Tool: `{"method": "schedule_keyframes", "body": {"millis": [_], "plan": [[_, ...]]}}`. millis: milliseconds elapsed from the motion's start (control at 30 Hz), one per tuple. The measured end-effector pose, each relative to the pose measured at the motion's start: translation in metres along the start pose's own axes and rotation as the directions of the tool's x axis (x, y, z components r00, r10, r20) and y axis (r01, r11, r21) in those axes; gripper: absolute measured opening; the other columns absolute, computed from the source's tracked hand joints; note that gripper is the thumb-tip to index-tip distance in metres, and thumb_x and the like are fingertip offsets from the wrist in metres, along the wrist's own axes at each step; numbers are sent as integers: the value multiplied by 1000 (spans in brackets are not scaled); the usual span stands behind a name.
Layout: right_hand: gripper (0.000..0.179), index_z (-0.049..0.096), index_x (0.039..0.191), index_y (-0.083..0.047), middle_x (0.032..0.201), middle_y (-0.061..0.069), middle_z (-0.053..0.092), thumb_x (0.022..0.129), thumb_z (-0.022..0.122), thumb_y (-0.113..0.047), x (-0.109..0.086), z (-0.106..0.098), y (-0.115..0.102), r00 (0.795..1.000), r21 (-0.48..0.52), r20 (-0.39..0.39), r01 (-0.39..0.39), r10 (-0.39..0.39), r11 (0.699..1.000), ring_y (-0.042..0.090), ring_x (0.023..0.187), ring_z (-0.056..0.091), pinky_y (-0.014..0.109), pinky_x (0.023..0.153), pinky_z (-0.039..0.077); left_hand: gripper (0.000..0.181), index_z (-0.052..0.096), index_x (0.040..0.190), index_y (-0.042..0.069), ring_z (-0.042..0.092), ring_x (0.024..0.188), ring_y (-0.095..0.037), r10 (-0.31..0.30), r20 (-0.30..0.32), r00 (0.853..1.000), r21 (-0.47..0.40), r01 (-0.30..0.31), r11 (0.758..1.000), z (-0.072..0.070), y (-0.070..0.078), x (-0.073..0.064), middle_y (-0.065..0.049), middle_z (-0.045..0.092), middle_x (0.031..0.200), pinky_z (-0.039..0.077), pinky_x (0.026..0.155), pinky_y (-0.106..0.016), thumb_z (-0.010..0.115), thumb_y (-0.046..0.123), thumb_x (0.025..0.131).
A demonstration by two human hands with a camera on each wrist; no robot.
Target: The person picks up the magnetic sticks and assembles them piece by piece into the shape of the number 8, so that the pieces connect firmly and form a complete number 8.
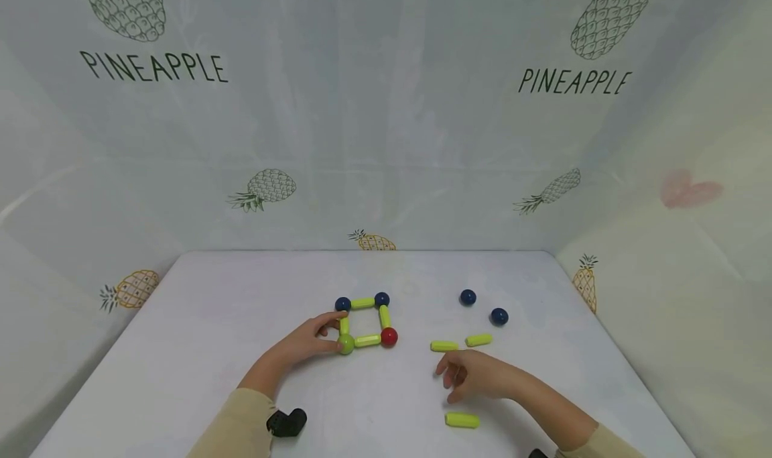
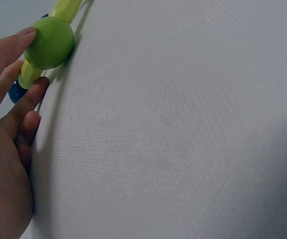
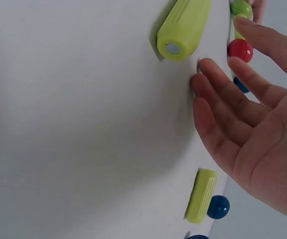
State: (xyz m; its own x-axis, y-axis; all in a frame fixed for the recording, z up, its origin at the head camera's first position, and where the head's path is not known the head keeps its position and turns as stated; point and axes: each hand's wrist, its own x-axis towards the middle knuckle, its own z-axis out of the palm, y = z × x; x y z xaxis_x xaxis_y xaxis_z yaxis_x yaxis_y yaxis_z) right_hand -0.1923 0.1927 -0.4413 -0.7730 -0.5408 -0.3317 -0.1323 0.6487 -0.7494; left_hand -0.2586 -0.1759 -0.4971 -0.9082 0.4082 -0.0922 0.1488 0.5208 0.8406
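Note:
A square of yellow-green magnetic rods and balls lies flat on the white table (image 1: pixel 241 297). Its corners are a green ball (image 1: pixel 346 344), a red ball (image 1: pixel 389 337) and two dark blue balls (image 1: pixel 382 300). My left hand (image 1: pixel 309 340) holds its left side, with the thumb on the green ball (image 2: pixel 48 43) and the fingers by the left rod (image 1: pixel 344 325). Over the table to the right, my right hand (image 1: pixel 479 374) is loosely curled and holds nothing. One loose rod (image 1: pixel 462 420) lies nearer me than it, another rod (image 1: pixel 444 346) just beyond its fingers.
A third loose rod (image 1: pixel 479 340) lies right of the far one. Farther back are two loose dark blue balls (image 1: pixel 468 298). A pale cloth (image 1: pixel 386 129) printed with pineapples hangs behind the table and along its sides.

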Motion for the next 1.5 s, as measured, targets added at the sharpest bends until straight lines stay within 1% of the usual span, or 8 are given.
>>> {"method": "schedule_keyframes", "body": {"millis": [233, 467, 700, 900, 1000, 1233, 1300, 1500], "plan": [[37, 64, 103, -13, 87, 1, 61, 73, 85, -10, -3, 1, 2, 998, -2, 62, -25, 25, 1000, 18, 75, 54, 26, 67, 43, 68, 49, 142, 10, 42, 95, -21, 18, 1, 1000, -2, -18, 1000, -1, 1, -1, -5, 55, 117, 36, 78, -38, 78, 24, 83], [38, 64, 99, -18, 85, 0, 59, 69, 87, -9, -6, 7, 4, 995, -32, 77, -68, 70, 997, 18, 77, 51, 28, 68, 40, 67, 50, 142, 11, 42, 94, -21, 14, -2, 1000, 4, -14, 1000, 0, 0, 0, -5, 55, 116, 36, 78, -37, 78, 25, 83], [40, 64, 94, -21, 87, -4, 56, 66, 90, -9, -7, 11, 7, 996, -104, 80, -27, 35, 994, 13, 80, 49, 28, 73, 40, 67, 49, 142, 9, 43, 97, -22, 34, 5, 999, 3, -34, 999, -1, 1, -2, -5, 55, 118, 38, 81, -38, 78, 24, 84], [38, 61, 89, -20, 87, -4, 55, 66, 89, -6, -9, 13, 6, 993, -114, 100, -52, 64, 992, 13, 81, 48, 29, 73, 41, 67, 49, 143, 9, 43, 97, -22, 31, 3, 1000, -3, -31, 1000, 0, 0, -1, -5, 55, 118, 38, 81, -38, 78, 24, 84], [38, 61, 87, -21, 85, -6, 54, 66, 89, -7, -8, 14, 7, 993, -128, 104, -41, 55, 991, 12, 80, 48, 28, 71, 41, 68, 49, 143, 9, 43, 97, -22, 32, 3, 999, -4, -32, 999, 0, 0, -1, -5, 56, 118, 38, 81, -38, 78, 24, 84], [35, 61, 82, -26, 77, -11, 53, 68, 87, -9, -7, 15, 10, 990, -227, 137, 49, -17, 973, 5, 73, 47, 26, 67, 40, 67, 49, 143, 9, 43, 97, -22, 31, -1, 1000, -8, -31, 999, 0, 0, 0, -5, 55, 118, 38, 82, -38, 78, 23, 84], [35, 61, 82, -26, 76, -12, 52, 68, 87, -8, -8, 15, 9, 991, -235, 135, 53, -21, 971, 4, 73, 46, 25, 67, 40, 68, 49, 142, 9, 43, 97, -22, 26, -4, 1000, -7, -26, 1000, 0, 0, -1, -5, 55, 117, 38, 81, -38, 78, 24, 83], [34, 62, 82, -25, 77, -10, 53, 70, 86, -5, -10, 16, 7, 991, -222, 134, 11, 19, 975, 5, 72, 47, 25, 67, 41, 67, 50, 142, 14, 42, 97, -21, -8, -12, 1000, -16, 8, 1000, 2, -1, -1, -2, 53, 115, 36, 79, -37, 79, 27, 83]]}}
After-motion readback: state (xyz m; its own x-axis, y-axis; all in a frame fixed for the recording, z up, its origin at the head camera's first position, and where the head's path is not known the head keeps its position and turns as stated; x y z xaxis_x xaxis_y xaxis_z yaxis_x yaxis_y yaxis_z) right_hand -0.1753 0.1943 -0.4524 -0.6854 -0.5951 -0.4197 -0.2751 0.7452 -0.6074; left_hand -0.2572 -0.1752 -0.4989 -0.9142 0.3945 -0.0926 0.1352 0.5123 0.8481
